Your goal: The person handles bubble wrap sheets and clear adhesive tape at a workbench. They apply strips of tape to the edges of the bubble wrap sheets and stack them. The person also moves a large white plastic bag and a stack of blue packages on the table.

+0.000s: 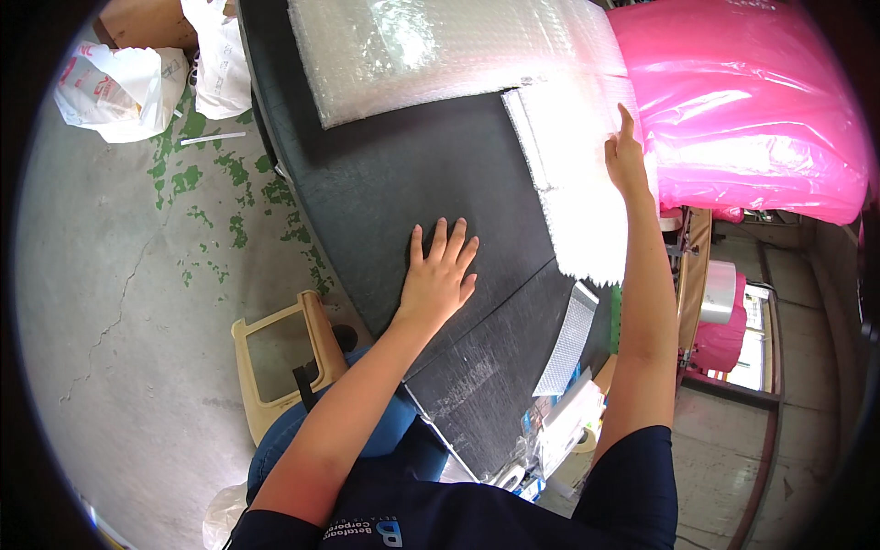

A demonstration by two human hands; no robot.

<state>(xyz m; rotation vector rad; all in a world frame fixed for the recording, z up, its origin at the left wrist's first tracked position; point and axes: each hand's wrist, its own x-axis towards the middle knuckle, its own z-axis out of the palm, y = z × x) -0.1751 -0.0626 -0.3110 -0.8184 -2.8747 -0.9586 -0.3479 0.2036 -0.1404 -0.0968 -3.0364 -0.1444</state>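
My left hand [436, 277] lies on the black tabletop [385, 197] with its fingers spread and nothing in it. Farther right, my right hand [628, 163] is at the right part of a stack of whitish bubble wrap sheets [582, 197]. Its index finger points away from me and the thumb stands apart; the other fingers are mostly hidden. Glare washes out much of this stack, whose near edge looks jagged. Beyond it, a larger clear bubble wrap sheet [458, 60] covers the far end of the table.
A big pink plastic bag [742, 110] bulges at the right. A narrow bubble wrap strip [566, 341] lies near the table's right edge, above assorted small packages [564, 422]. Left of the table are a beige chair [316, 344] and white plastic bags [124, 92] on the floor.
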